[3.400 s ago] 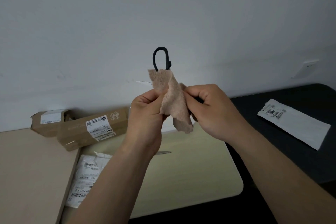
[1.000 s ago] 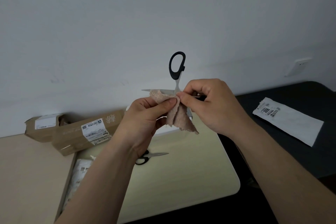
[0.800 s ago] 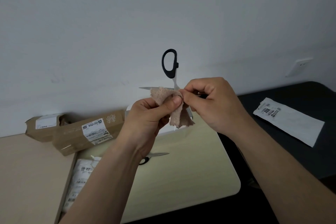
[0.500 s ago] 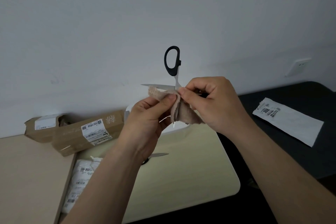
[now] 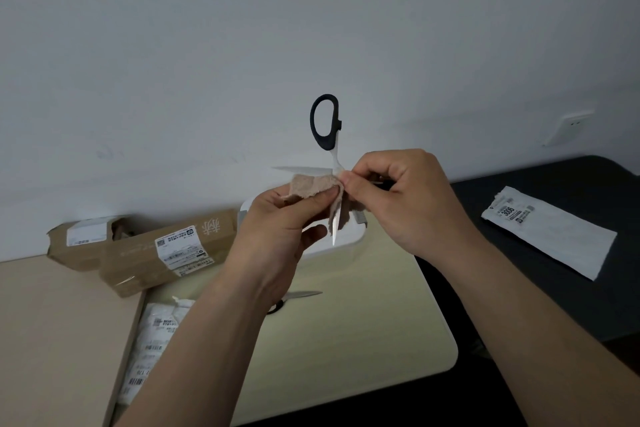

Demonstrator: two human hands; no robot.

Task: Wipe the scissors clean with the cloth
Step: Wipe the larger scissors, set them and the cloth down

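I hold black-handled scissors (image 5: 325,125) spread wide in front of the wall. One black loop points up, one blade sticks out to the left, and the other blade tip points down. My right hand (image 5: 401,198) grips the scissors near the pivot; the second handle is hidden inside it. My left hand (image 5: 277,229) pinches a small beige cloth (image 5: 313,185) against the blades just below the left-pointing one. A strip of the cloth hangs down beside the lower blade.
A second pair of scissors (image 5: 298,296) lies on the pale yellow table (image 5: 363,322), partly behind my left wrist. Two cardboard parcels (image 5: 162,253) sit at the back left, a white mailer bag (image 5: 152,336) left, a white container (image 5: 346,239) behind my hands, a white packet (image 5: 550,232) on the dark surface.
The scissors have been spread open from a nearly upright closed pose. The cloth has shifted along the blades near the pivot, and both hands have kept their grip.
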